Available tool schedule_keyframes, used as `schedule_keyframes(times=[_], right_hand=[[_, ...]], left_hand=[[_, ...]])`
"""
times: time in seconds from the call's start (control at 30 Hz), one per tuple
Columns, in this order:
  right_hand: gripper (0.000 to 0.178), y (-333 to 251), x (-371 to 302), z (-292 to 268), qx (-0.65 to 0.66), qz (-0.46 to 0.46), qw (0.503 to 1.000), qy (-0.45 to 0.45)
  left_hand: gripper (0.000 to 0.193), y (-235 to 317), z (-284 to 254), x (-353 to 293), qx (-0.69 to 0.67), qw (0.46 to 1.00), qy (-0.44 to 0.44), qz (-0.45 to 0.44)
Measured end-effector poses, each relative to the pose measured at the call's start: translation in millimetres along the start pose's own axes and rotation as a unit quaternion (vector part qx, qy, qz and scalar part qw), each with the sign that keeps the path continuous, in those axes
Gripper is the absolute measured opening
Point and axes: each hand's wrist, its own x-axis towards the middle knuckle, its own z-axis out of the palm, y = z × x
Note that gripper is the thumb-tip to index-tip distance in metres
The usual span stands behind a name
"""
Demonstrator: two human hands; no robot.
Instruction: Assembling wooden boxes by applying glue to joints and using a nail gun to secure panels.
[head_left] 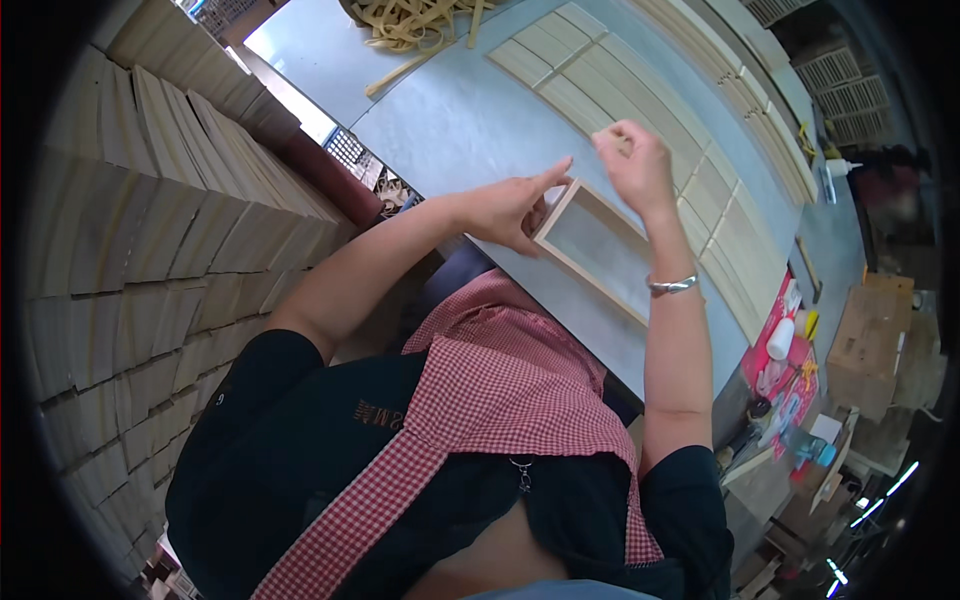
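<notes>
A light wooden frame [592,205] lies on the grey worktable [450,120] in front of me. My left hand [515,208] rests against the frame's near-left corner, index finger stretched along its edge. My right hand [633,165] hovers over the frame's far side with fingers pinched together; what it pinches is too small to tell. A silver bracelet [671,285] sits on my right wrist.
Flat slatted wooden panels [640,110] lie across the table beyond the frame. Tall stacks of wooden slats [150,200] stand at my left. Loose thin strips [410,20] are piled at the far end. A white glue bottle [781,338] and clutter lie at the right.
</notes>
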Motion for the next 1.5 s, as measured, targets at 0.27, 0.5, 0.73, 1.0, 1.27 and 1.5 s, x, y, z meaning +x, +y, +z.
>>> schedule_keyframes(times=[0.27, 0.5, 0.73, 1.0, 1.27, 1.5], right_hand=[[0.017, -10, -56, 4, 0.079, -0.03, 0.987, -0.135], [0.017, -36, -92, -10, -0.021, -0.072, 0.988, -0.132], [0.016, -75, -163, 31, -0.048, -0.101, 0.989, -0.097], [0.009, 26, -272, -49, -0.078, 0.054, 0.994, 0.056], [0.054, 116, -259, -120, -0.076, 0.19, 0.976, 0.076], [0.065, 158, -259, -82, 0.021, 0.074, 0.995, 0.069]], left_hand=[[0.122, 8, 3, -2, -0.027, 0.999, -0.003, -0.018], [0.114, 4, -3, 1, 0.049, 0.998, -0.019, -0.035], [0.104, -8, 1, 8, 0.23, 0.964, 0.074, 0.109], [0.105, 8, -5, 1, 0.237, 0.969, 0.061, 0.019], [0.111, 3, -9, 6, 0.214, 0.977, 0.022, 0.01], [0.109, 5, 1, 0, 0.264, 0.964, 0.036, -0.001]])
